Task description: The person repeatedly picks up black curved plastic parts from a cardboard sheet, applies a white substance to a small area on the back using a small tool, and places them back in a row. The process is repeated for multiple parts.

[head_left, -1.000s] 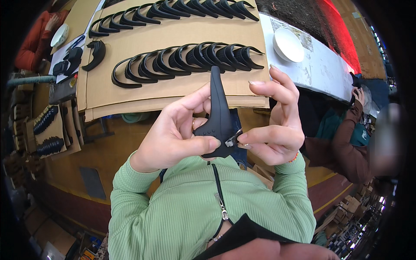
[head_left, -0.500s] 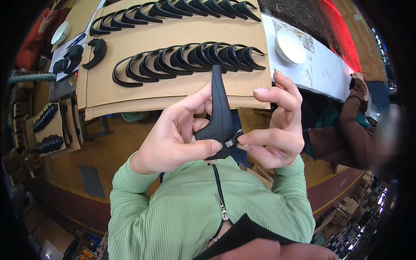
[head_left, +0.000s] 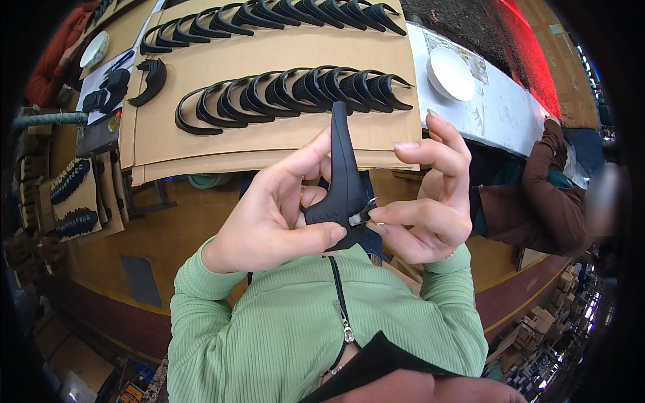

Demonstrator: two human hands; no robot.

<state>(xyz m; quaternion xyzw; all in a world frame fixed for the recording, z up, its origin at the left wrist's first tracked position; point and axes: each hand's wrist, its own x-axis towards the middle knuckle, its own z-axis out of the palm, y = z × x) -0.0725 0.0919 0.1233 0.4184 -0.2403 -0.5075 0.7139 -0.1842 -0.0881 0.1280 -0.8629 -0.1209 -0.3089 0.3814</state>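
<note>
In front of my chest, my left hand (head_left: 265, 221) holds a smooth black curved band (head_left: 343, 164), one tapered arm pointing up. Its thumb presses beside a row of small bumps near the band's lower end. A small whitish piece (head_left: 355, 219) shows at the band's lower right side. There, my right hand (head_left: 430, 201) is closed in a pinch on a small dark piece with shiny metal ends (head_left: 369, 209), whose exact kind I cannot make out. The piece touches or nearly touches the band. The other fingers of that hand are raised and bent.
Similar black U-shaped bands (head_left: 295, 94) stand in two rows on cardboard (head_left: 269, 144) over the table. A short black curved piece (head_left: 149, 82) lies at their left. White bowls stand right (head_left: 450, 74) and far left (head_left: 95, 50). At the right sits a person in brown sleeves (head_left: 531, 215).
Both hands and the band have shifted very slightly, keeping the same grip. The brown-sleeved person at the right has moved their arm a little.
</note>
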